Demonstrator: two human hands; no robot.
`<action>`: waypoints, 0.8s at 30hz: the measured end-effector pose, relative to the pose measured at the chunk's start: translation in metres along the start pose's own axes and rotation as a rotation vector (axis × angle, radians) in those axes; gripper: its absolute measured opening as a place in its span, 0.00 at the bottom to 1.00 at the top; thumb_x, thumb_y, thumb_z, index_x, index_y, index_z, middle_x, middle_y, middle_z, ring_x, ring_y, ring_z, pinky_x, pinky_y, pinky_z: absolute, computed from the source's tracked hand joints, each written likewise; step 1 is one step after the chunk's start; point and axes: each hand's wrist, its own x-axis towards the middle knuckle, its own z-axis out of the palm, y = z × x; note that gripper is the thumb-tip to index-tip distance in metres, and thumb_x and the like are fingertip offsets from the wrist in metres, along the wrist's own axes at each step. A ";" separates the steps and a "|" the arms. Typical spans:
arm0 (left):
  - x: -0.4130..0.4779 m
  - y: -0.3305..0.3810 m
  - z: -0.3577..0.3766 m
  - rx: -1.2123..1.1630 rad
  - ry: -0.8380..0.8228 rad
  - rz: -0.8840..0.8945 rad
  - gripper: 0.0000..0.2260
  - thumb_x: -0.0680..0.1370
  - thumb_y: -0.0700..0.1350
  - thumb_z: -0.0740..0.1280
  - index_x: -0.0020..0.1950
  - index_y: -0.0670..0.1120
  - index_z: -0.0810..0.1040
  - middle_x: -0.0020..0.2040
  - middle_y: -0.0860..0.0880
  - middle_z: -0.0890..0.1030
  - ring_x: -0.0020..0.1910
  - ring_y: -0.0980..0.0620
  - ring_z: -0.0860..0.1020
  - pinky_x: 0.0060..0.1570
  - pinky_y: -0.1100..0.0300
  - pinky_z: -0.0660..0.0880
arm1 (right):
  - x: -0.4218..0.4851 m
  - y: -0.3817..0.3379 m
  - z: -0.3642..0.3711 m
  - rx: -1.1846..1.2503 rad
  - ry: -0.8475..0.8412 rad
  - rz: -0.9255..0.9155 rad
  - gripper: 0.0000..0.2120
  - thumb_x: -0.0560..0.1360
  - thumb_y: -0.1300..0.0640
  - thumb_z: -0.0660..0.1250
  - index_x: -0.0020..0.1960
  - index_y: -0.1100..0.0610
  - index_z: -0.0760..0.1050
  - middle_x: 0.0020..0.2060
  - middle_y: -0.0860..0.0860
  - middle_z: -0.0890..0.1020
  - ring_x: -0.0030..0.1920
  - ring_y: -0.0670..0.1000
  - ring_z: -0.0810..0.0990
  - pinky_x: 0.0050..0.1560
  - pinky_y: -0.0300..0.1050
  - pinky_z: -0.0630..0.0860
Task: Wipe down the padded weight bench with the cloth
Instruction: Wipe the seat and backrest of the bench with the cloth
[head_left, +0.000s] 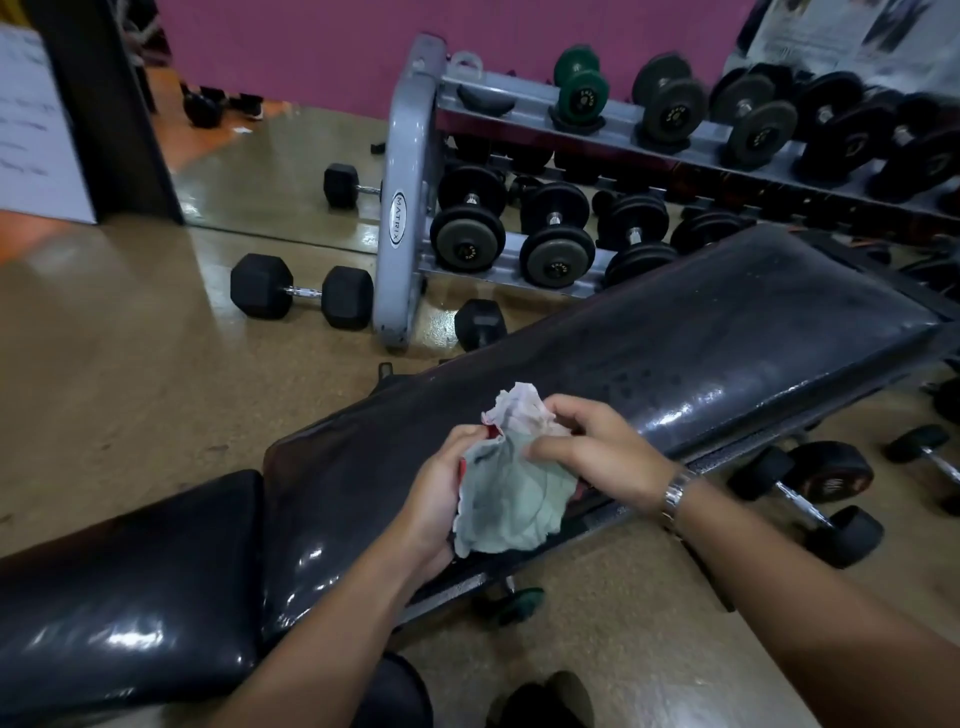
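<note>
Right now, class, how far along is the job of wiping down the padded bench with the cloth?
Done: nothing clearly; the bench pad shines, but no wiped strip can be told apart. In hand: the left hand and right hand both hold the crumpled cloth above the pad, apparently bunching it. Left: wiping the long pad and the seat pad.

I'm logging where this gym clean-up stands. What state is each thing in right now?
cloth: crumpled, held in both hands above the bench
left hand: closed on the cloth
right hand: pinching the cloth's top
bench back pad: flat, shiny, speckled with droplets
bench seat pad: glossy, untouched
dumbbell rack: upright, part filled
hex dumbbell: lying on the floor
</note>
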 end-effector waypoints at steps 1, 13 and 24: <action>0.000 0.005 0.000 -0.071 -0.038 -0.057 0.18 0.78 0.49 0.66 0.62 0.38 0.79 0.57 0.39 0.80 0.57 0.40 0.78 0.62 0.46 0.73 | 0.004 -0.002 0.001 0.021 0.053 0.018 0.08 0.72 0.59 0.73 0.49 0.58 0.79 0.43 0.55 0.85 0.42 0.55 0.85 0.36 0.50 0.81; 0.035 0.002 0.003 0.928 0.282 0.388 0.32 0.76 0.44 0.73 0.75 0.60 0.64 0.72 0.54 0.70 0.71 0.51 0.70 0.66 0.53 0.74 | 0.028 0.018 -0.009 -0.361 0.415 0.063 0.05 0.68 0.53 0.72 0.37 0.52 0.77 0.29 0.49 0.81 0.32 0.51 0.81 0.33 0.46 0.78; 0.062 -0.055 0.046 1.608 0.282 0.361 0.31 0.80 0.62 0.38 0.83 0.55 0.44 0.84 0.49 0.45 0.82 0.45 0.39 0.78 0.40 0.37 | 0.012 0.041 -0.092 -1.142 0.599 -0.159 0.15 0.74 0.49 0.66 0.59 0.50 0.79 0.56 0.51 0.79 0.56 0.58 0.75 0.55 0.54 0.72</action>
